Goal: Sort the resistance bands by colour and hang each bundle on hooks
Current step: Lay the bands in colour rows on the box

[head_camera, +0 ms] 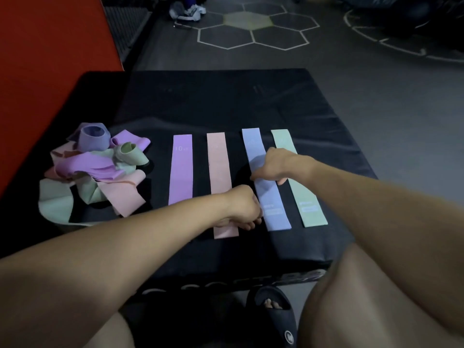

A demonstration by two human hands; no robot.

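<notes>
Bare knees frame our left hand and right hand, both curled and pinching the blue band, third in the row on the black mat. Light, limp and stretchy, we judge; best gripped at its ends.

Purple band — white "10" print, rest illegible.
</notes>
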